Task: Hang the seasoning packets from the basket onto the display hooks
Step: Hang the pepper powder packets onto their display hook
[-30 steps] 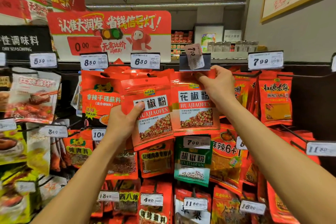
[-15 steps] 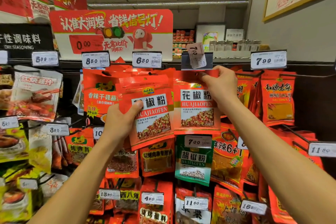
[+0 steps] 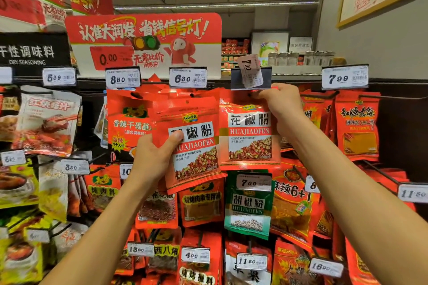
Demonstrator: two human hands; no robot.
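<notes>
Hands: both hold red packets.
Left hand [image 3: 154, 161]: thumb and fingers pinch tilted packet [image 3: 193, 143], at 9 o'clock of hanging packet [image 3: 249, 132].
Right hand [image 3: 281, 109]: pinches hanging packet's top, under bent price tag [image 3: 250, 71].

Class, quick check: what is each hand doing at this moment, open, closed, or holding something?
Left hand: grips a stack of red huajiaofen packets, thumb across the front.
Right hand: pinches the top of the hanging huajiaofen packet at its hook.

Hook front blocked by price tag holder [image 3: 250, 77]; neighbouring packets [image 3: 356, 125] crowd both sides.
</notes>
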